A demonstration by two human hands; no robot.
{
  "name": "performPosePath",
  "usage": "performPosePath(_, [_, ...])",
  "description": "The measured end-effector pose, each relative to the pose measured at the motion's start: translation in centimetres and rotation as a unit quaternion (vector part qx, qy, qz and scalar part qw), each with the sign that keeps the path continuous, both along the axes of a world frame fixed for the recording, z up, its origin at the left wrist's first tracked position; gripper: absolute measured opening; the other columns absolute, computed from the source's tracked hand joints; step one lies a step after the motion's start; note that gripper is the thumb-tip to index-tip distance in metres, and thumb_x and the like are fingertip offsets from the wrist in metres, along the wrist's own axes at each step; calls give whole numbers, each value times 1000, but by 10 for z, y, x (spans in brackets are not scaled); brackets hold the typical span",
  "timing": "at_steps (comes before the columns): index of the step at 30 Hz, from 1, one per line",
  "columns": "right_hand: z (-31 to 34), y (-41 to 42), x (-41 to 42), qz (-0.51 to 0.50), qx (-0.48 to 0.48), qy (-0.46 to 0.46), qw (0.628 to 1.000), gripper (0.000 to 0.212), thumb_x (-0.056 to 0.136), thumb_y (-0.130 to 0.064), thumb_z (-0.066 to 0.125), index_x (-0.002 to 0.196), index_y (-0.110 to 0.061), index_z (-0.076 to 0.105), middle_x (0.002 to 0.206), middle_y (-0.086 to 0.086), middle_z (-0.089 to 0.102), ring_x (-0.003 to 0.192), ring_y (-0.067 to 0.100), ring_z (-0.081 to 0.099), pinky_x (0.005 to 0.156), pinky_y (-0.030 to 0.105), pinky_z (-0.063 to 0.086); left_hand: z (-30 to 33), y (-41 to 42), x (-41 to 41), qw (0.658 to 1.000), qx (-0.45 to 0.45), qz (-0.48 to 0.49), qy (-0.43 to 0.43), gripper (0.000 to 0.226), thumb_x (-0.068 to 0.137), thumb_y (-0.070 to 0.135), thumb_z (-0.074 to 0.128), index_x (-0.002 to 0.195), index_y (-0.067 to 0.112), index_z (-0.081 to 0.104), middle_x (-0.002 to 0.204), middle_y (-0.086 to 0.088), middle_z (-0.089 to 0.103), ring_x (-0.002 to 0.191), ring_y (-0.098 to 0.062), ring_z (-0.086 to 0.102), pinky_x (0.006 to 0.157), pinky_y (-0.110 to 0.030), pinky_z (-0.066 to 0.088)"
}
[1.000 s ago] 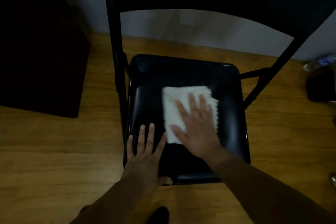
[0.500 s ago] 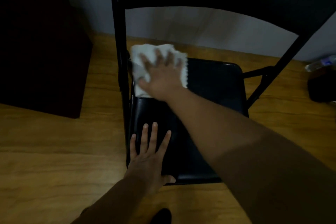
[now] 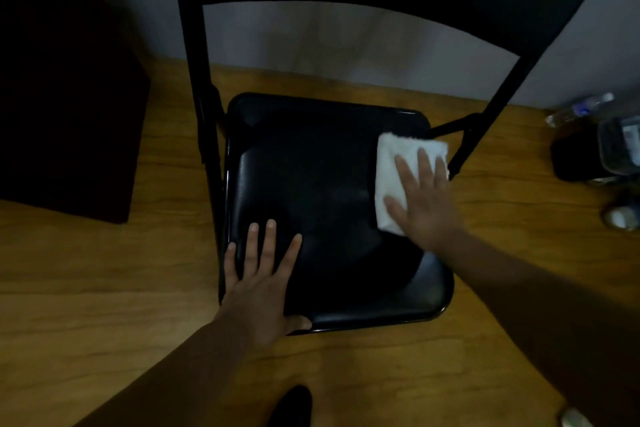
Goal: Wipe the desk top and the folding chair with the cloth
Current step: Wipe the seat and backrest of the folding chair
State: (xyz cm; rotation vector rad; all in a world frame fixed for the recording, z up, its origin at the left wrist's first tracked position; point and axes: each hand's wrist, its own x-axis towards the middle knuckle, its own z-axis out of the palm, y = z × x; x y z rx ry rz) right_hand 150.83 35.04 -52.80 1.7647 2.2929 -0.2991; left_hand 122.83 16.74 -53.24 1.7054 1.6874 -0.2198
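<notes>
Two bottles lie beside folding chair.

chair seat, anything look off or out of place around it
Nothing stands out on the chair seat: the right hand presses the white cloth flat at its right edge, the left hand braces the front left corner. Only a plastic bottle lies on its side on the floor at far right.

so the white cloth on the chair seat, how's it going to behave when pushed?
The white cloth is probably floppy: it lies folded flat under the right hand, and its edges may bunch when pushed. It looks light. The chair seat shows a sheen, so the cloth should slide easily there.
</notes>
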Motion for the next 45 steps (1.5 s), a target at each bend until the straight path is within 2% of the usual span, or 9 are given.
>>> performPosePath(7, [-2,-160,45,-56,18,27,998,78,95,-69,22,161,-31,1,168,6,-17,154,34,-15,118,66,18,5,-1,-16,994,7,22,-111,99,97,39,59,152,49,-23,153,7,-53,136,-13,-54,113,-46,-34])
performPosePath(13, [-9,-232,-98,85,20,38,995,83,91,-68,42,160,-31,15,169,16,3,151,50,2,112,69,14,23,-16,-40,924,139,220,-280,50,105,16,42,152,31,37,168,10,16,155,-1,5,129,-40,10])
performPosePath(18, [-9,-204,-223,83,21,69,994,96,83,-65,46,161,-25,6,168,17,0,151,50,-3,114,72,13,33,-34,-61,917,169,272,-239,59,100,51,22,158,39,22,170,16,1,154,3,-9,123,-28,3])
performPosePath(22, [-10,-108,-258,21,9,61,998,88,88,-68,35,159,-34,-3,168,11,-17,149,46,-22,117,68,-1,36,-43,-77,911,153,278,-261,57,102,45,25,157,42,13,169,19,-1,153,6,-12,125,-30,0])
performPosePath(29, [-1,34,-285,18,-20,43,999,82,84,-68,34,157,-44,5,169,5,-6,150,47,-15,116,70,-2,35,-54,-88,918,124,252,-280,50,99,53,23,147,56,9,164,29,0,148,14,-13,123,-28,1])
performPosePath(35, [2,-87,-242,65,-15,77,995,82,89,-68,29,158,-41,-6,168,6,-19,149,43,-23,118,67,-2,46,-50,-79,903,116,301,-285,50,106,44,29,156,42,25,165,20,20,152,5,11,125,-24,12])
performPosePath(38, [7,-177,-210,102,-32,69,992,89,85,-66,41,160,-36,3,169,10,-9,152,45,-10,117,68,8,57,-48,-65,906,118,308,-267,31,107,31,38,128,53,44,131,27,53,120,16,46,102,-7,36])
performPosePath(42, [30,-226,-170,106,-137,40,984,100,63,-49,75,153,-41,33,166,4,24,146,40,30,106,63,39,70,-57,-41,901,26,372,-223,31,104,29,50,135,26,50,128,5,59,109,-8,55,97,-27,45])
performPosePath(45, [53,-221,-152,54,-188,97,976,82,86,-25,61,154,-46,20,169,-6,2,149,35,18,116,55,27,86,-50,-23,848,-16,442,-291,39,100,25,62,136,20,50,122,4,67,105,-11,67,91,-31,55])
